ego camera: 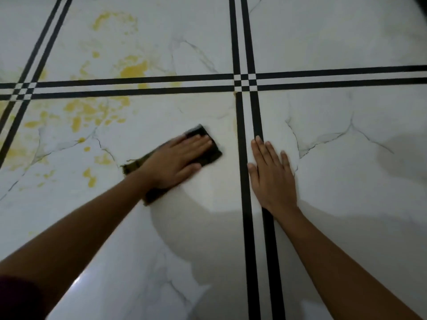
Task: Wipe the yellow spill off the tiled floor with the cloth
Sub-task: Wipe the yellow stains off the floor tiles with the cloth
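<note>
- Left hand [175,158] lay flat on the dark cloth [211,154], fingers [201,140] straight, pressing rather than gripping.
- Right hand [272,179] was spread flat on the tiled floor [346,54], bracing, holding nothing.
- Yellow spill [85,112] sat mostly left of the cloth, across several tiles and the black stripes [196,77].
- Best bet imo: sweep left into the blotches with firm pressure, refolding so a clean face meets them.
</note>
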